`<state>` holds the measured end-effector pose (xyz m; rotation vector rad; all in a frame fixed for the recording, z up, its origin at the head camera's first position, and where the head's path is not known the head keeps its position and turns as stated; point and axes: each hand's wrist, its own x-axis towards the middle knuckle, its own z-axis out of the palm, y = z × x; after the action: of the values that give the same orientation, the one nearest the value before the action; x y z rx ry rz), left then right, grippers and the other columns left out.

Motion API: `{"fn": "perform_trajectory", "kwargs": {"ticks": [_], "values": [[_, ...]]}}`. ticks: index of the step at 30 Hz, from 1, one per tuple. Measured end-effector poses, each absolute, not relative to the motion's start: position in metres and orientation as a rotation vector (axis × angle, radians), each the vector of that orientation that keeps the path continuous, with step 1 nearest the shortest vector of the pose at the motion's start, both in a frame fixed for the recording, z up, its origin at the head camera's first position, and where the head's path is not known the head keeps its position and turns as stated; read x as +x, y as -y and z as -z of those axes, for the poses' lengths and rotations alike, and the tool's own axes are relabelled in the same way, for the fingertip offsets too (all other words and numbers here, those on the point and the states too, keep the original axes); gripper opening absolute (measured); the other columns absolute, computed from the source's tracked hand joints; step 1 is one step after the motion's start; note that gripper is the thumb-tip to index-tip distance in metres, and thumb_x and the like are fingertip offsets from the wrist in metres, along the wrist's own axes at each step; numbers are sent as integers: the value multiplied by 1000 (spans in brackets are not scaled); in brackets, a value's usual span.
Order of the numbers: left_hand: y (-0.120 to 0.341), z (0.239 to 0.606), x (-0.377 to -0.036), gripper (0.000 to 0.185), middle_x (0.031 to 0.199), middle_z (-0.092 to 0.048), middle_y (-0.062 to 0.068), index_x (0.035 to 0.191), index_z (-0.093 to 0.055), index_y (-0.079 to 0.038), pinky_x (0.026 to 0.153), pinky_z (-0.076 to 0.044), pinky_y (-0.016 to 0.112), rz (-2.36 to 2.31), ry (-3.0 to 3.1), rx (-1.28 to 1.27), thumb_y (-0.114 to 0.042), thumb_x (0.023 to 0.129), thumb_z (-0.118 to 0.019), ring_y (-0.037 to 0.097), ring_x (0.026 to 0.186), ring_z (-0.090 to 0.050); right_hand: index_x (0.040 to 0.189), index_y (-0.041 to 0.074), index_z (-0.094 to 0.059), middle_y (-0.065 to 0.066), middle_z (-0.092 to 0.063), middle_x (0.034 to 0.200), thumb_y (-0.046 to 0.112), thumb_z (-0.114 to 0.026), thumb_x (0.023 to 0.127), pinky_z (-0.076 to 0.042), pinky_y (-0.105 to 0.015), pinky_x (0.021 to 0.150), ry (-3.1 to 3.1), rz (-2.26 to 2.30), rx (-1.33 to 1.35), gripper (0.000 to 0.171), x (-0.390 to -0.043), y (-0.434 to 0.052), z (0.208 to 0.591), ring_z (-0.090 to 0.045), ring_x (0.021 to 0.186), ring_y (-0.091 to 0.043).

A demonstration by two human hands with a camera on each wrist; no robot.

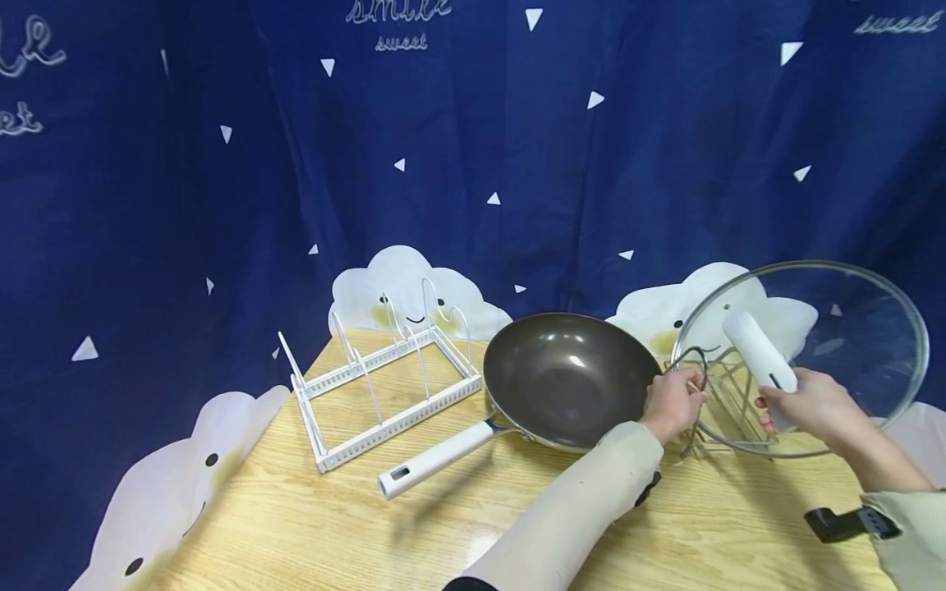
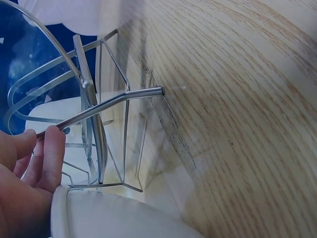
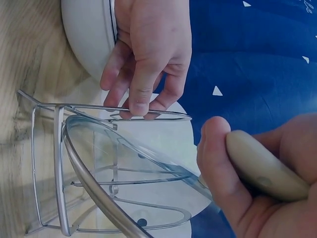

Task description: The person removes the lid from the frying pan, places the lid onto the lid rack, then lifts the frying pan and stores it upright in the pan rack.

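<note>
Right hand (image 3: 257, 212) around lid handle (image 3: 265, 166)

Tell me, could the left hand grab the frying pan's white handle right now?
Probably yes, but it looks busy: the left hand is holding the metal rack, so its fingers would likely have to let go first. Nothing covers the white handle, so the way looks free.

In the head view, a pale cream left sleeve (image 1: 576, 509) at five o'clock and right sleeve (image 1: 912, 533) at four o'clock each have a black piece (image 1: 846, 524) near the cuff; left hand (image 1: 674, 404) and right hand (image 1: 816, 406) are bare
</note>
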<state>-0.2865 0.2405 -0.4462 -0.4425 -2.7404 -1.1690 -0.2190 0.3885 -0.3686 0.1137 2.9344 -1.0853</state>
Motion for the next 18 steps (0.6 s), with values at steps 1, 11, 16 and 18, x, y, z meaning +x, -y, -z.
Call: {"fn": "perform_trajectory", "kwargs": {"ticks": [1,11,16,18], "values": [[-240,446,-286,9,69,-61,-24,83,-63,-32,59,-38,14,1171,2739,-445,-30,83,-72,-2,67,-56,114,-25,-33,-12,-64,78,17,-45,95,-49,-35,56,-2925,1097,115,48,-219,-388,369,-64,64,-23],[-238,443,-286,9,70,-62,-22,83,-63,-30,59,-38,14,1156,2724,-472,-29,83,-71,-2,66,-55,112,-24,-36,-10,-63,76,16,-46,95,-48,-35,57,-2944,1085,139,45,-219,-384,369,-63,64,-22],[-239,445,-285,8,70,-62,-24,83,-63,-31,58,-37,13,1117,2724,-466,-30,83,-71,-3,66,-56,112,-25,-36,-10,-64,76,17,-46,95,-48,-35,57,-2959,1075,154,46,-218,-383,371,-63,64,-22],[-239,445,-285,8,69,-62,-24,83,-63,-31,58,-37,13,1101,2720,-467,-30,83,-71,-3,66,-55,111,-25,-37,-10,-64,76,17,-46,94,-48,-35,57,-2967,1072,155,46,-218,-383,371,-63,64,-22]]}}
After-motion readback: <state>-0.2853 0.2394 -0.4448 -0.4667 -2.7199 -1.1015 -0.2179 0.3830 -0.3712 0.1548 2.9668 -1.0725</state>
